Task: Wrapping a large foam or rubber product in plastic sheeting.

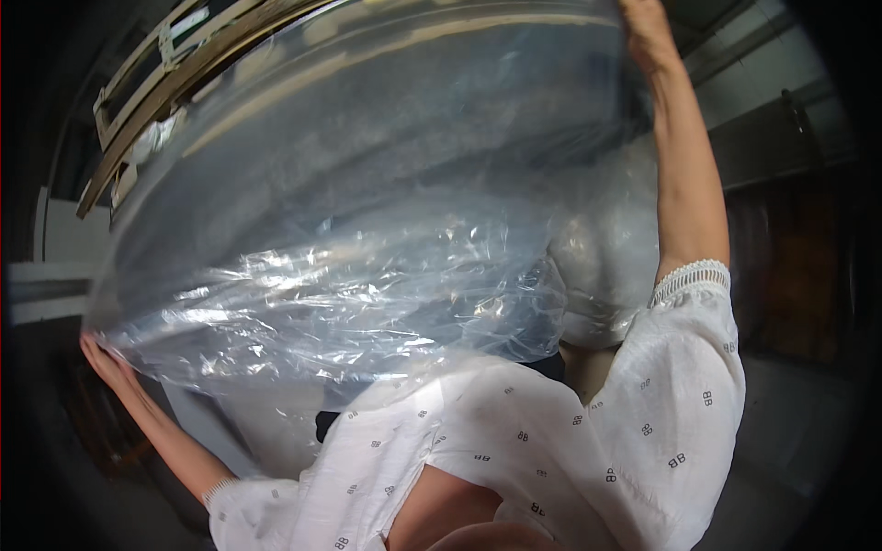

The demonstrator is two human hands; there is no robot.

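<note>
A large sheet of clear plastic film [386, 202], perhaps a big bag, is spread wide between my outstretched arms. Its lower part is crumpled and glossy against my white blouse. At the far left my left hand [106, 356] is closed on the film's edge. My right hand [648, 35], raised at the top right, grips the film's upper corner; its fingertips are cut off by the top of the picture. Through the film, things behind it show only dimly.
A wooden pallet-like frame [147, 115] stands at the upper left, behind the film. More bunched clear plastic [606, 248] hangs beside my right arm. A grey panel [767, 138] is at the right, and pale horizontal bars [46, 292] are at the left.
</note>
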